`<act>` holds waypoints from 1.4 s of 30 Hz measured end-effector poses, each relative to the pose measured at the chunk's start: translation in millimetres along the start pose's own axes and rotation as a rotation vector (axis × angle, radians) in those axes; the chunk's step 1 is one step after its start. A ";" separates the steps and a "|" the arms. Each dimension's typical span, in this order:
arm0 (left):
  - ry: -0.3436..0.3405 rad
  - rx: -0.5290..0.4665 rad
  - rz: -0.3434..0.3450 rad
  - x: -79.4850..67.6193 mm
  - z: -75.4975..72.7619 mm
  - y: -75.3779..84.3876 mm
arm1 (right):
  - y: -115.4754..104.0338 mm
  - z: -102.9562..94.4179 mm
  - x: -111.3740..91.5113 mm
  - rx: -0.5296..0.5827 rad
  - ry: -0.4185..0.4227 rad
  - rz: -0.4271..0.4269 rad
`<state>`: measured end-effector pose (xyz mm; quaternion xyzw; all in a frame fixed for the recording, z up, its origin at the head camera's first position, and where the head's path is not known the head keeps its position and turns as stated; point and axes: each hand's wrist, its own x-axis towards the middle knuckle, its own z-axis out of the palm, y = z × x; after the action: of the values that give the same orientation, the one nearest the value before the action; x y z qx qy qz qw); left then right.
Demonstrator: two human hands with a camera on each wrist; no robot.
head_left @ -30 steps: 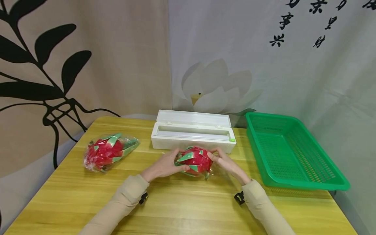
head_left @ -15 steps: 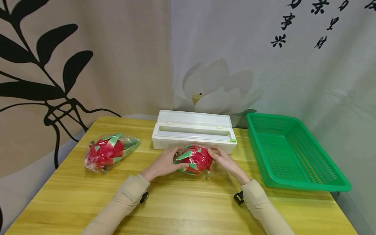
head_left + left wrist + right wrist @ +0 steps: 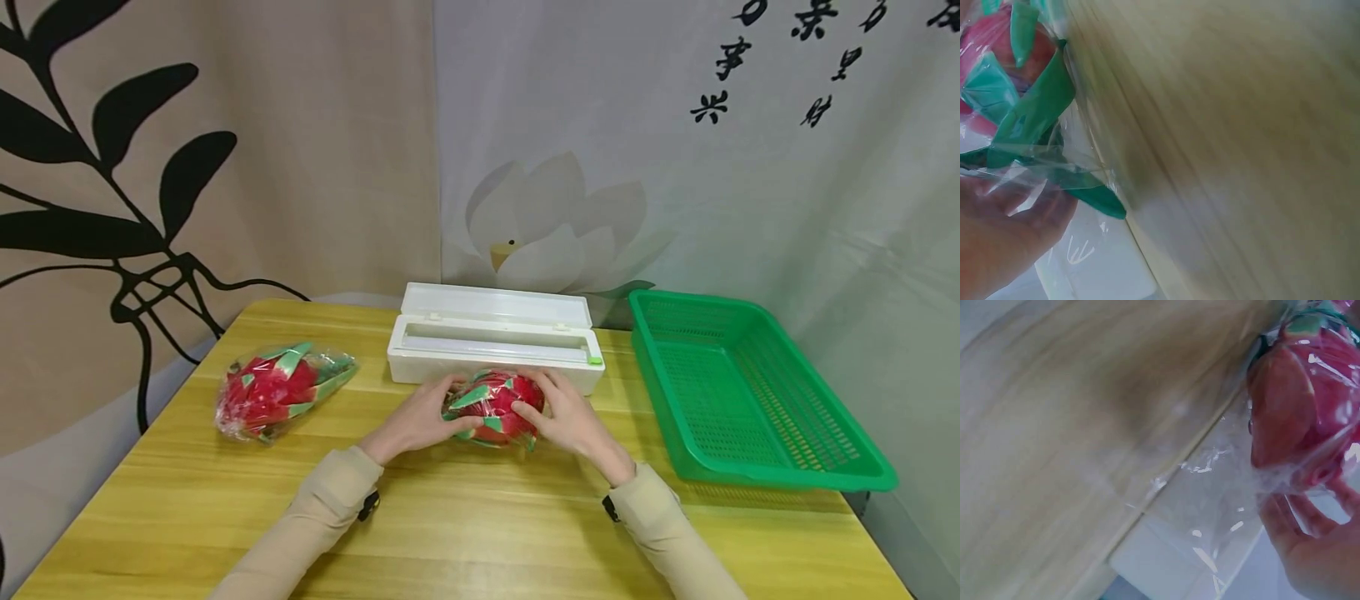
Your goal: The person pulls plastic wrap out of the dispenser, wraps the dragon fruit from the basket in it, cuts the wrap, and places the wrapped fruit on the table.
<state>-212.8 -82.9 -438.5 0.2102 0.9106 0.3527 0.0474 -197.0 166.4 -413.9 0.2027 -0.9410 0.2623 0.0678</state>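
A red dragon fruit (image 3: 497,402) with green scales, wrapped in clear plastic film, is held between both hands just in front of a white cling film box (image 3: 495,367). My left hand (image 3: 420,419) grips its left end, thumb in front and fingers behind. From the other side my right hand (image 3: 568,421) holds the right end, its thumb on the near face. In the right wrist view, loose clear film (image 3: 1210,481) spreads out beside the fruit. Green leaf tips (image 3: 1094,199) poke out past the fingers in the left wrist view.
A second wrapped dragon fruit (image 3: 279,390) lies on the left of the wooden table (image 3: 480,525). The box's lid (image 3: 497,305) is raised, with a roll inside. A green plastic basket (image 3: 750,472) stands at the right edge. A curtain hangs behind.
My right hand has moved left, from the film at the fruit's right end onto the fruit itself, its thumb now further over the near face. My left hand has barely moved.
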 end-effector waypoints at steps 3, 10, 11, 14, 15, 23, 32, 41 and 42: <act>0.017 0.015 0.011 2.9 1.6 0.4 | 3.0 1.9 1.8 -0.005 -0.016 0.016; 0.049 0.041 -0.019 10.8 5.2 0.8 | 13.6 6.8 10.3 0.066 -0.044 0.085; 0.047 0.036 -0.021 11.3 4.8 1.0 | 14.5 7.1 10.9 0.078 -0.046 0.091; 0.025 0.015 -0.016 11.4 3.2 -0.1 | 16.4 7.2 11.2 0.108 -0.050 0.100; 0.019 0.008 -0.007 11.0 2.4 -0.8 | 17.2 7.3 10.8 0.118 -0.050 0.100; 0.033 0.064 0.070 3.9 -2.8 -3.4 | 21.9 4.1 4.9 0.176 -0.069 0.079; 0.078 0.355 0.361 -0.3 -2.2 18.4 | 31.4 -0.3 -2.2 0.306 -0.130 0.065; 0.106 0.421 0.498 3.3 10.3 25.4 | 48.1 -9.5 3.0 0.248 0.367 0.117; 0.107 0.417 0.499 3.6 10.7 25.4 | 50.7 -12.2 4.2 0.206 0.437 0.134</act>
<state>-204.7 -57.9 -429.4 0.4131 0.8848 0.1700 -0.1326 -221.7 210.9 -426.1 0.0844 -0.8837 0.3983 0.2309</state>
